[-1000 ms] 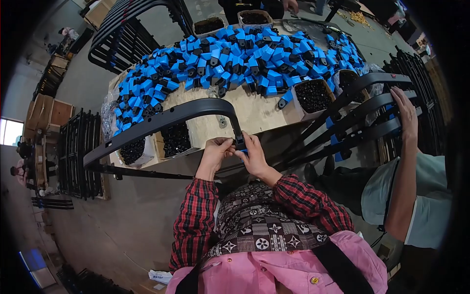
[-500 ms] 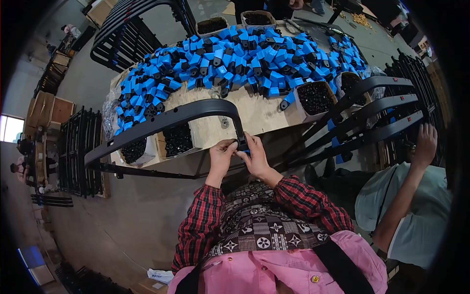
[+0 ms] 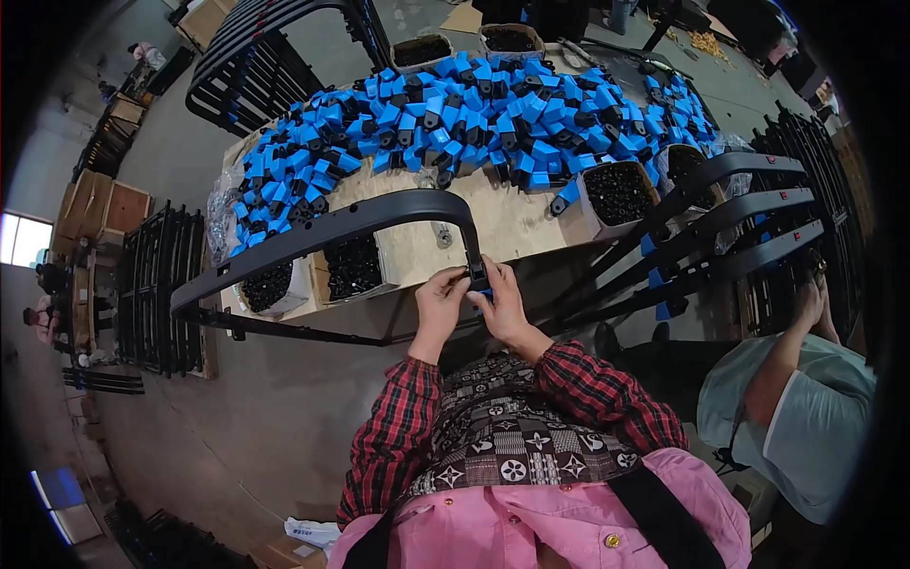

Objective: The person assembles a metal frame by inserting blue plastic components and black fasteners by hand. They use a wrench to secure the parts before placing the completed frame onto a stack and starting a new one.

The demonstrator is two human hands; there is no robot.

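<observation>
A black tubular frame (image 3: 332,223) with a curved corner stands in front of me, its near end between my hands. My left hand (image 3: 441,305) is closed in a pinch at that end; what lies between its fingertips is too small to make out. My right hand (image 3: 502,303) is wrapped round the frame's end from the right, beside a small blue part (image 3: 487,293). Behind the frame, a large heap of blue and black pieces (image 3: 455,114) covers much of a wooden table (image 3: 412,242).
Boxes of small black parts stand at the table's near edge (image 3: 353,268) and right side (image 3: 616,194). More black frames (image 3: 739,204) lean at the right, near a co-worker in a light green garment (image 3: 806,408). Stacked frames (image 3: 275,76) stand at the back left.
My left hand has shifted slightly at the frame's end, while my right hand stays there. The co-worker's arm at the right has lowered, and both their hands are now close together. The view has shifted slightly.
</observation>
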